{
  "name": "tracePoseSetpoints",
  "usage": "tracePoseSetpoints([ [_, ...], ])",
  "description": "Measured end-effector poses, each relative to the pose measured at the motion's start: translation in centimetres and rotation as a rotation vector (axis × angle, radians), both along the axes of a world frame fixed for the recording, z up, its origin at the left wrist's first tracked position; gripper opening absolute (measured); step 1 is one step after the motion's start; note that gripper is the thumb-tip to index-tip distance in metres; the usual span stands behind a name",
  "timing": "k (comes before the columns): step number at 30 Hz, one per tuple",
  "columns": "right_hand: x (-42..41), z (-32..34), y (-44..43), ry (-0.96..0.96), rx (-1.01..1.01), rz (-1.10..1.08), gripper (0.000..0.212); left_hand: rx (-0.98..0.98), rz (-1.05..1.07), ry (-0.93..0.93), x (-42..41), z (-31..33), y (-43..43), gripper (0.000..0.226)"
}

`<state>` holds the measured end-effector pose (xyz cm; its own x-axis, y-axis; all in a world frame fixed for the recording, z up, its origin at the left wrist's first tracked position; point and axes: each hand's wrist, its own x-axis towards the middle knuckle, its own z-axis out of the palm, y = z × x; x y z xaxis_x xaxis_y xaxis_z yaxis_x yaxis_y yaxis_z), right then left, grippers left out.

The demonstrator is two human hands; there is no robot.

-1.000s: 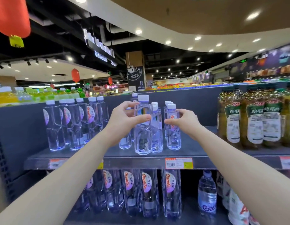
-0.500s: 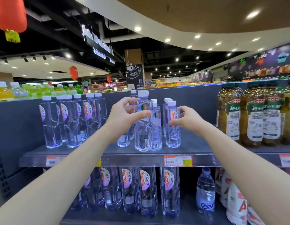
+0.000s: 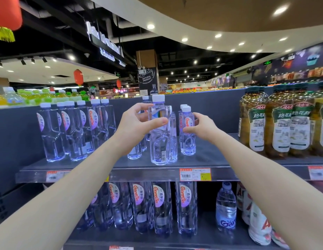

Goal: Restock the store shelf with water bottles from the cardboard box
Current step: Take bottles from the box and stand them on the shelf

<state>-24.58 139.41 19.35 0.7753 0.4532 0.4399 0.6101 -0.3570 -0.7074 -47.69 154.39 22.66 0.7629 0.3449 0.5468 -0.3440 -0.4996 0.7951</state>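
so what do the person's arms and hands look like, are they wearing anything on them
Both are bare. The left hand and right hand wear no gloves, and no rings show on the fingers in view. The left forearm and right forearm are uncovered to the frame edge: no sleeves, watch or bracelet visible.

Lone wide-angle head-worn view, facing forward, close before the store shelf [image 3: 213, 156].
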Motion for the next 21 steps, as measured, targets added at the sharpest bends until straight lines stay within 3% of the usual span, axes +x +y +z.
tracePoseSetpoints([
  [5, 0.0, -0.1, 0.1, -0.002, -0.02, 0.007, 0.046, -0.009, -0.019, 0.002, 0.1, -0.7, 0.1, 0.056],
  [10, -0.9, 0.1, -0.5, 0.126, -0.008, -0.064, 0.109, 0.005, -0.034, 0.0, 0.7, -1.0, -0.8, 0.048],
  [11, -1.4, 0.4, -0.8, 0.137, 0.011, -0.092, 0.105, 0.008, -0.04, -0.005, 0.9, -0.9, -1.1, 0.048],
  [16, -3.9, 2.0, -2.7, 0.053, 0.092, -0.087, 0.031, 0.0, -0.071, -0.037, 2.3, -0.8, -3.3, 0.056],
  [18, -5.3, 2.4, -3.7, 0.075, 0.133, 0.026, 0.022, 0.016, -0.065, -0.051, 3.0, -0.8, -4.4, 0.053],
  [21, -7.1, 2.4, -5.8, 0.161, 0.117, 0.249, 0.03, 0.035, -0.048, -0.08, 4.3, -1.2, -6.0, 0.05],
])
